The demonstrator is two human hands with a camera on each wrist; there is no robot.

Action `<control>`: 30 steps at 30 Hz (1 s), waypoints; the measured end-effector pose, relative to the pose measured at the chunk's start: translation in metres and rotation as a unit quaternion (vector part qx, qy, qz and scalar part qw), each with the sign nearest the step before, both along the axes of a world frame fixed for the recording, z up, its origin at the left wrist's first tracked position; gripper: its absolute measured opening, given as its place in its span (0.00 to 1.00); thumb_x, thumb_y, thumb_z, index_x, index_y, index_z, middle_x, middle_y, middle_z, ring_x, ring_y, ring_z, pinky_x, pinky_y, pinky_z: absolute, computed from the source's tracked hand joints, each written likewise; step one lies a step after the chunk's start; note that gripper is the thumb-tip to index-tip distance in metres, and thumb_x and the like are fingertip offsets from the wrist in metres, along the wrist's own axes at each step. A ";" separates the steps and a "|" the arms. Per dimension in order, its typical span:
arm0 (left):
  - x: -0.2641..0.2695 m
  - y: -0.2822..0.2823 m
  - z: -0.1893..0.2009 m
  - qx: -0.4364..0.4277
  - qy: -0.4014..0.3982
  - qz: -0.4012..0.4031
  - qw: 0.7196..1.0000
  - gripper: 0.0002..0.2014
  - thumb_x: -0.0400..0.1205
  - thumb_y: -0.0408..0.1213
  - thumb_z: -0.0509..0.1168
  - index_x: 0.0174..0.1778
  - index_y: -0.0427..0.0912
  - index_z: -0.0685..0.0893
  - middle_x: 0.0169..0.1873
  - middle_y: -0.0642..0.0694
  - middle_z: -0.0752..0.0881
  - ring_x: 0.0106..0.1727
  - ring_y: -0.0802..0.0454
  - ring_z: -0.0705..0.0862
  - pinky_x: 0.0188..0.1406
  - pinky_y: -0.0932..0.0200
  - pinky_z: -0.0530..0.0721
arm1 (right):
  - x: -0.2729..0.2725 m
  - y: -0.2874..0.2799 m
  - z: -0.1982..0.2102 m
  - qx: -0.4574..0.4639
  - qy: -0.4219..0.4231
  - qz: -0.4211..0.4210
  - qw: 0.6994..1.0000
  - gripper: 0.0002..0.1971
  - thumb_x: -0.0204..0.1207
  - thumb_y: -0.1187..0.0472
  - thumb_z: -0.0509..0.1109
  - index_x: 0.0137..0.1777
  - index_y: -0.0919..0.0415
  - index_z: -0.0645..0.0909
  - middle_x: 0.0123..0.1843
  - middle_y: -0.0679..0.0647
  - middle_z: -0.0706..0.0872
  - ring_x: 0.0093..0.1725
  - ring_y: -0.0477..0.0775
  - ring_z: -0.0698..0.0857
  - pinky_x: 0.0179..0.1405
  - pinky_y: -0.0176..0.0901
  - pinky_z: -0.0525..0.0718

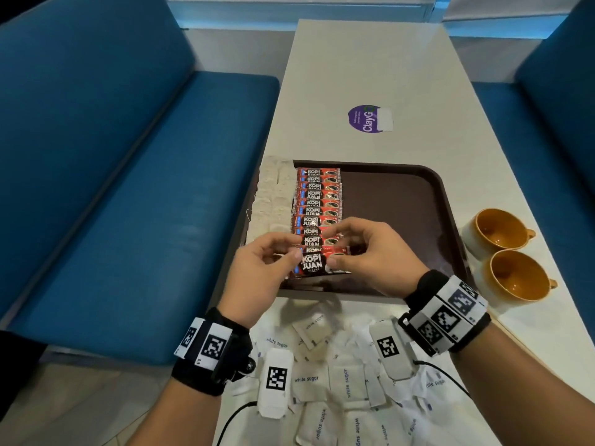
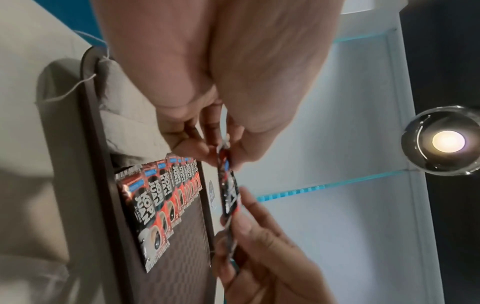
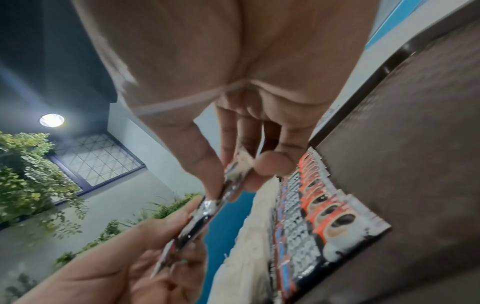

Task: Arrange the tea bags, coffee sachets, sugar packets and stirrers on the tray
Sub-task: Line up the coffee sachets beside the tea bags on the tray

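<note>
Nearest the person, at six o'clock on the bench (image 1: 370,69), lies a loose heap of white sugar packets (image 1: 344,381), some overlapping, none on the tray.

Just beyond the heap, over the near edge of the dark brown tray (image 1: 402,201), both hands share one coffee sachet (image 1: 311,263). The left hand (image 1: 264,272) pinches its left end between thumb and fingertips; the right hand (image 1: 373,252) pinches its right end the same way, so each grip is closed on the sachet. In the wrist views the sachet is seen edge-on, lifted clear of the tray floor.

Under and beyond the hands, a column of coffee sachets (image 1: 317,201) runs toward twelve o'clock along the left part of the tray, each overlapping the next. Touching that column at its nine o'clock side, a row of pale tea bags (image 1: 272,191) lines the tray's left edge, some lapping over the rim, one string trailing outward.

At three o'clock, off the tray, stand two cups (image 1: 505,252) with orange insides. Farther, toward twelve o'clock, a purple round sticker (image 1: 365,119) sits on the bench. Blue seats (image 1: 128,188) flank both sides.
</note>
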State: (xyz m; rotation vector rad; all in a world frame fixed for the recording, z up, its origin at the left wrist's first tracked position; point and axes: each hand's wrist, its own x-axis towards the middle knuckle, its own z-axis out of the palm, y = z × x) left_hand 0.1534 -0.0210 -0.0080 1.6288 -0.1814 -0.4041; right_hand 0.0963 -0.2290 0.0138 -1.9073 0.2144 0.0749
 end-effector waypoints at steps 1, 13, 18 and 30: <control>0.002 0.001 -0.001 -0.009 -0.006 0.012 1.000 0.08 0.82 0.28 0.74 0.55 0.42 0.91 0.43 0.48 0.92 0.42 0.57 0.88 0.40 0.61 0.87 | -0.001 -0.003 -0.004 -0.005 0.018 -0.013 1.000 0.14 0.71 0.70 0.84 0.52 0.54 0.90 0.47 0.54 0.94 0.46 0.48 0.92 0.45 0.39 0.88; -0.011 0.028 -0.019 0.260 -0.114 -0.132 0.950 0.09 0.83 0.40 0.74 0.56 0.59 0.89 0.49 0.65 0.82 0.53 0.69 0.78 0.57 0.69 0.77 | 0.000 -0.007 -0.038 -0.118 0.117 -0.025 0.986 0.06 0.79 0.65 0.79 0.47 0.52 0.93 0.42 0.42 0.92 0.41 0.36 0.90 0.42 0.26 0.83; -0.017 0.024 -0.026 0.352 -0.162 -0.213 0.897 0.21 0.85 0.50 0.70 0.75 0.64 0.78 0.59 0.66 0.70 0.66 0.60 0.62 0.70 0.64 0.67 | 0.001 -0.002 -0.041 -0.187 0.099 -0.043 0.976 0.10 0.75 0.58 0.82 0.55 0.46 0.91 0.52 0.44 0.80 0.49 0.39 0.80 0.51 0.31 0.78; -0.025 0.016 -0.029 0.437 -0.237 -0.279 0.822 0.31 0.86 0.61 0.60 0.86 0.63 0.64 0.82 0.71 0.60 0.72 0.53 0.59 0.78 0.48 0.64 | -0.013 -0.011 -0.045 -0.142 0.122 -0.124 0.975 0.08 0.81 0.66 0.71 0.53 0.53 0.87 0.46 0.50 0.91 0.46 0.51 0.92 0.53 0.51 0.92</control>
